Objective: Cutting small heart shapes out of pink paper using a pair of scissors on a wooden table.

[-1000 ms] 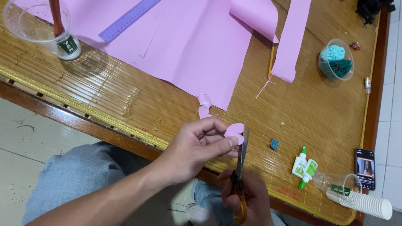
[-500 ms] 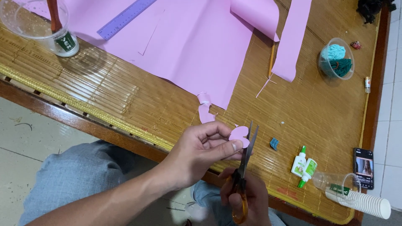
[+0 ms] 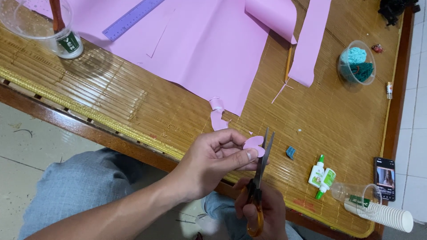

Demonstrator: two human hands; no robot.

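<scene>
Right hand clenched on orange-handled scissors, blades now opened wider than a second ago, mid-cut. Left hand fingers pinch small pink cutout against the blades, above counter edge. Beyond: glue bottles, pink sheet.

Head view: looks steeply down over the bamboo-matted table, from its near edge.
Nearness: close above the hands; no second view.
</scene>
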